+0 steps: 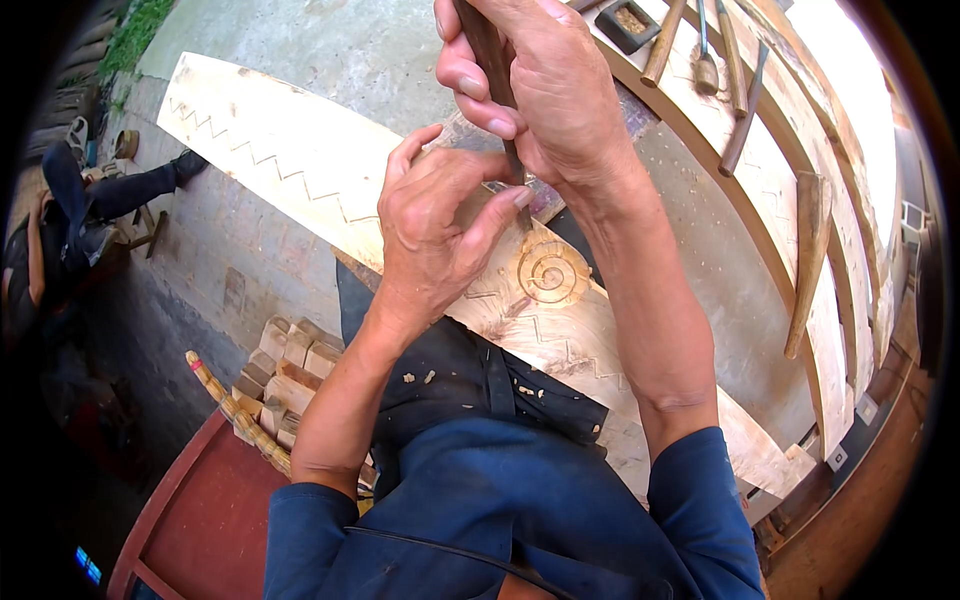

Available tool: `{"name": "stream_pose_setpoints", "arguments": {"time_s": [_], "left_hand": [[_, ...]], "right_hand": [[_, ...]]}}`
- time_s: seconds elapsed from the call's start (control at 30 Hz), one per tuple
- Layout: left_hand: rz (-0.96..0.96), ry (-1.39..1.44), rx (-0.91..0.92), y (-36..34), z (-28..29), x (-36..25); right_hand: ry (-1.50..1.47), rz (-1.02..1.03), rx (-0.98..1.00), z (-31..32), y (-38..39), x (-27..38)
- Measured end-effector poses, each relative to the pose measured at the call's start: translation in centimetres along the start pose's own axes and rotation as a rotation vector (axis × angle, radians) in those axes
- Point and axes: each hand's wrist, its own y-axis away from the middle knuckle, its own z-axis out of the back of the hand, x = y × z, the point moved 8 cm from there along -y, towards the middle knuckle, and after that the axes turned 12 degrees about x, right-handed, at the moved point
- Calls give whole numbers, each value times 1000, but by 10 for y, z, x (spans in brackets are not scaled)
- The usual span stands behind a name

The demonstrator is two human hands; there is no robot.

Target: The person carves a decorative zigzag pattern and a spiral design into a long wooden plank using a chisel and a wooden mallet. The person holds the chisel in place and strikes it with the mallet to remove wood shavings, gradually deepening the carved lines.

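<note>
My right hand (555,90) is wrapped around the dark handle of a carving chisel (492,60), which leans over a long pale plank. Lower down, my left hand (430,220) closes its thumb and fingers at the chisel's lower end, with its other fingers raised. The narrow tip meets the wood at the upper edge of a carved spiral (552,272). Zigzag lines run along the plank (270,125) on both sides of the spiral. The plank slants across in front of me, its near edge by my dark apron (440,375).
At the right, curved planks (800,230) carry several wooden-handled tools (738,70), a wooden mallet-like piece (808,260) and a small dark box (628,22) of shavings. Wood blocks (290,365) and a red-brown surface (215,510) lie lower left. Another person's leg (140,195) shows far left.
</note>
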Motion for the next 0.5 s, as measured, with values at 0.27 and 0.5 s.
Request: {"name": "stream_pose_setpoints", "arguments": {"time_s": [0.27,0.5], "left_hand": [[-1,-5,-3,0,0,-1],[2,-1,-9,0,-1,0]], "right_hand": [[-1,-24,-15,1,2,-1],[63,26,-39,1,4,2]]}}
